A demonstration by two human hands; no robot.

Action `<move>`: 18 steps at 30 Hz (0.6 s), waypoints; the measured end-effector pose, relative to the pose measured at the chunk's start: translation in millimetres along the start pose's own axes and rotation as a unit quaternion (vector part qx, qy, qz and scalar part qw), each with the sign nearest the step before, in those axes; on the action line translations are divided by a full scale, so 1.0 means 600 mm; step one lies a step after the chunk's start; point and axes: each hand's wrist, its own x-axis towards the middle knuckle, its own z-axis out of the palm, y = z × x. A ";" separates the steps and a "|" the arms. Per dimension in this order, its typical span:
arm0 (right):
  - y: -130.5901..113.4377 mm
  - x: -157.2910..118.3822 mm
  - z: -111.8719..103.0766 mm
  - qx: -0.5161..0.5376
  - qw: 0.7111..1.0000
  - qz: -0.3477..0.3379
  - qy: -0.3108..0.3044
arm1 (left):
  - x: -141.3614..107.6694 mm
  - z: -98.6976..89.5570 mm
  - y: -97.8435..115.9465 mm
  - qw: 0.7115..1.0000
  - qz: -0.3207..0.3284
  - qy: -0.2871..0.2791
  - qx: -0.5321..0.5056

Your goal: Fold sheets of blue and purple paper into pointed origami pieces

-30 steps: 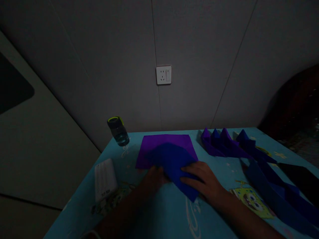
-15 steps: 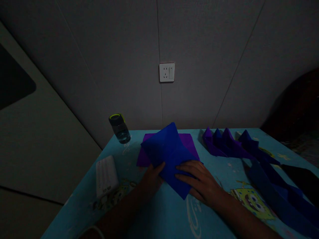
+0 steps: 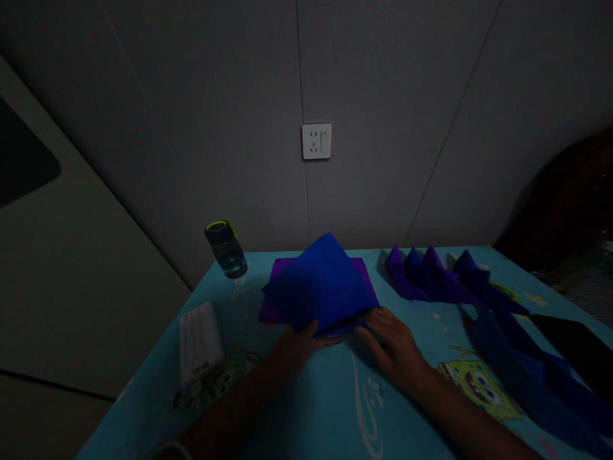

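- The grey wall [image 3: 230,128] rises behind the bench.
- The bench [image 3: 306,409] has a light blue cover with cartoon prints and pale swirls.
- On its right, near side lies a large blue folded paper shape [image 3: 531,377], a dark flat object [image 3: 577,342] just beside it.
- Purple and blue folded pieces [image 3: 431,278] with pointed peaks sit in a row at the back right.
- The blue paper [image 3: 325,281] is at the middle of the bench, tilted over the purple sheet [image 3: 278,311] and partly covering it, with a fold or opening along its near edge.
- The right hand [image 3: 395,348] touches the blue paper's near right corner, fingers bent; whether they pinch it, I cannot tell.
- The left hand [image 3: 297,348] pinches the near edge, thumb on top, other fingers underneath.
- A white slab-shaped device [image 3: 201,345] lies on the left.
- A clear bottle [image 3: 228,252] with a dark, green-rimmed top stands behind it.
- A white socket plate [image 3: 317,141] is on the wall.
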 end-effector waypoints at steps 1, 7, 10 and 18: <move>-0.002 0.000 0.002 0.005 0.999 0.034 0.011 | -0.002 0.001 0.001 0.999 0.000 -0.030 -0.018; -0.009 0.003 0.015 0.059 0.977 0.203 -0.020 | -0.027 0.000 0.024 0.990 0.014 -0.113 0.079; -0.010 0.001 0.022 0.101 0.963 0.245 -0.046 | -0.031 0.002 0.033 0.978 0.015 -0.050 0.201; -0.015 0.004 -0.005 0.153 0.957 0.247 0.019 | -0.003 0.000 0.055 0.972 0.123 0.110 0.166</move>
